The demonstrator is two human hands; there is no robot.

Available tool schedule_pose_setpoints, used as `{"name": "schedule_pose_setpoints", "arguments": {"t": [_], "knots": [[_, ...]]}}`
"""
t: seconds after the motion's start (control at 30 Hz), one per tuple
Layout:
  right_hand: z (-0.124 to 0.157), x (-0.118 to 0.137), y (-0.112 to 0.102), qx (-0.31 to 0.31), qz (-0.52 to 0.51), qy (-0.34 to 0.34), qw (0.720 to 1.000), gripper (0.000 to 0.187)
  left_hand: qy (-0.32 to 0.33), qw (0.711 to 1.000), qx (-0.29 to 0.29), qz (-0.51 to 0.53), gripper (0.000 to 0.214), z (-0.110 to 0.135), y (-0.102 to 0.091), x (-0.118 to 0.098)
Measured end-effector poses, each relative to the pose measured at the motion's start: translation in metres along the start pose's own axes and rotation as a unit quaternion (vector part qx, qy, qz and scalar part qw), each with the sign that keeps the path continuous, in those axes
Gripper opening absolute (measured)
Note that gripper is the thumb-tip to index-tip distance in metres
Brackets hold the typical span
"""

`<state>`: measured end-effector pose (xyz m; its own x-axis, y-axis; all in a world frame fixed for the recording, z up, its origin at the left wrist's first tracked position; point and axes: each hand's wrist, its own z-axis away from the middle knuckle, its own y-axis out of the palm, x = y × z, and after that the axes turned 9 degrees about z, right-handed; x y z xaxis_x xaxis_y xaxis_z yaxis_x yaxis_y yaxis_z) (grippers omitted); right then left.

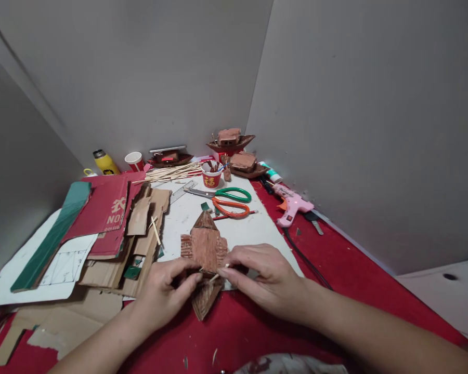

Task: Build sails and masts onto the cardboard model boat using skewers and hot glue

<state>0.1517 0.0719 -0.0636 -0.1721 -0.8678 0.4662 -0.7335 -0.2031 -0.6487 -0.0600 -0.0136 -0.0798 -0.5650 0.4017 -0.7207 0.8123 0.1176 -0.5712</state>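
Note:
A brown cardboard model boat (205, 246) with a covered cabin and pointed ends lies in front of me, partly on white paper. My left hand (170, 284) is closed at the boat's left side near its front end, with thumb and forefinger gripping the edge. Between the thumb and forefinger of my right hand (260, 275) is a short pale wooden stick (215, 278). It slants across the boat's front end, just below the cabin. My fingers hide part of the hull, and I cannot tell whether the stick touches it.
Scissors (230, 194) with green and orange handles lie beyond the boat. Cardboard pieces (144, 239) are piled left. A pink glue gun (294, 205) with a cable lies right. Behind are a paper cup (211, 179), loose sticks (175, 172) and other model boats (244, 163).

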Motion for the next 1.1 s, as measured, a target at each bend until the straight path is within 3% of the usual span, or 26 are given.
{"name": "schedule_pose_setpoints", "arguments": {"t": [0.17,0.33,0.47,0.57,0.63,0.8,0.87,0.93,1.1], "knots": [[-0.001,0.001,-0.001,0.004,0.003,-0.005,1.0,0.015,0.009,0.999,-0.012,-0.047,0.008,-0.007,0.009,-0.01],[-0.002,0.004,-0.003,-0.002,0.007,-0.013,1.0,0.017,-0.011,0.999,-0.007,-0.032,0.015,-0.008,0.009,-0.012],[-0.002,0.002,-0.003,0.0,0.017,-0.013,1.0,0.02,-0.103,0.993,-0.032,0.052,0.018,-0.008,0.003,-0.011],[-0.002,0.001,-0.002,0.006,0.017,-0.012,1.0,0.021,-0.186,0.972,-0.051,0.138,0.023,-0.01,-0.007,-0.014],[-0.001,0.0,-0.002,0.013,0.02,-0.009,1.0,0.021,-0.203,0.961,-0.094,0.162,0.024,-0.01,-0.017,-0.015],[0.0,-0.001,-0.002,0.045,0.045,-0.009,0.998,0.021,-0.177,0.961,-0.21,0.038,0.028,-0.009,-0.042,-0.012],[0.0,-0.002,-0.001,0.061,0.054,-0.007,0.997,0.022,-0.136,0.961,-0.237,-0.037,0.019,-0.009,-0.046,-0.01],[0.001,-0.002,-0.001,0.077,0.057,-0.005,0.995,0.023,-0.091,0.968,-0.217,-0.083,0.006,-0.008,-0.045,-0.011],[0.001,-0.002,0.0,0.083,0.054,-0.008,0.995,0.024,0.009,0.995,-0.054,-0.078,0.011,0.0,-0.028,-0.024]]}}
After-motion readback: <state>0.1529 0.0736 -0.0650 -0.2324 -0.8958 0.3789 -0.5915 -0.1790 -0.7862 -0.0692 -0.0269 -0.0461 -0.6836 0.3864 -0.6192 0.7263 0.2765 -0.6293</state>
